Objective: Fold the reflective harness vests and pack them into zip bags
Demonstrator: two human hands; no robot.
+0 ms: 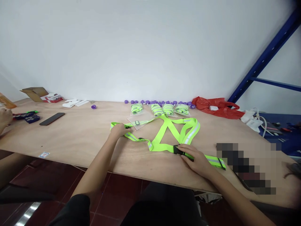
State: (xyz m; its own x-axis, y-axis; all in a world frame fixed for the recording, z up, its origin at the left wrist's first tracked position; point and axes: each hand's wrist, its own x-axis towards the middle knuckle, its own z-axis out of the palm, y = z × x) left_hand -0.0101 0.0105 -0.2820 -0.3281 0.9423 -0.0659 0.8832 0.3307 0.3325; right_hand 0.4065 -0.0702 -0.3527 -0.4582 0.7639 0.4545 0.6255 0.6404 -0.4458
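A neon yellow-green harness [160, 137] with silvery reflective stripes lies spread over the wooden table. At its left end my left hand [118, 130] is closed on the strap beside a small black buckle. My right hand [195, 158] is closed over a larger black buckle [178, 150] on the lower strap, which runs on to the right under the hand. A clear plastic bag [139, 120] lies across the upper left strap. Behind the harness are several bags with folded neon straps, among them one bag [136, 109] on the left.
Purple caps [154, 102] line the wall. A red plastic bag [217, 107] and white cables [264, 122] lie right; a blurred patch covers the near right. A phone [52, 119], an open carton [35, 93] and another person's hand [5, 116] are left.
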